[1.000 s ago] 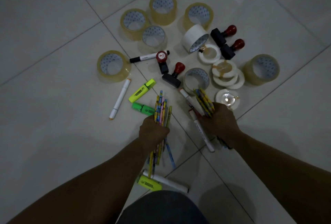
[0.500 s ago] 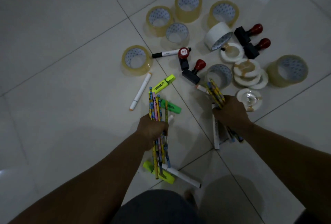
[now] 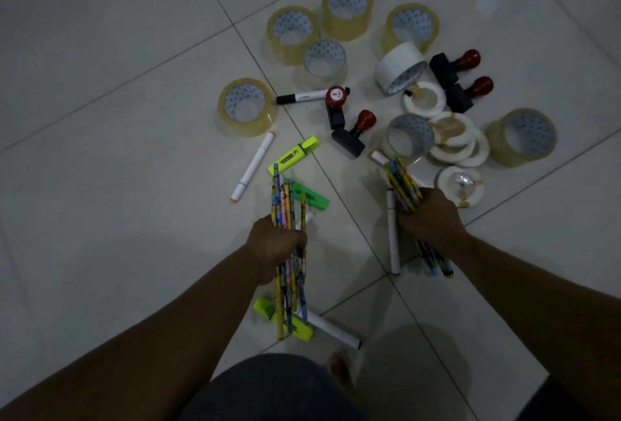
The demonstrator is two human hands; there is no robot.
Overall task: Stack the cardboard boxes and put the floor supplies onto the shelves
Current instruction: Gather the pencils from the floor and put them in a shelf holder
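Glossy pale tiles [image 3: 100,185] are stretching under everything. Fat translucent tape rolls [image 3: 245,126] are standing in a loose arc on the far side, with one matte white roll [image 3: 395,66] lying tipped among them. Nearer me, the left hand [image 3: 277,245] is curling tight round a bundle of slim patterned pencils [image 3: 285,202] (ends fanning unevenly). The right hand [image 3: 426,219] is gripping a second pencil bundle [image 3: 401,182]. A chunky yellow highlighter [image 3: 295,155] is lying on the floor just beyond the left bundle.

Indoor room, dim light. Pale glossy floor tiles [image 3: 100,158] with dark grout lines are showing all over. Tape rolls [image 3: 249,127], rubber stamps [image 3: 348,143], highlighters [image 3: 295,155] and markers [image 3: 254,165] are lying scattered on them, suggesting an office or stationery storeroom; which one is not showing.
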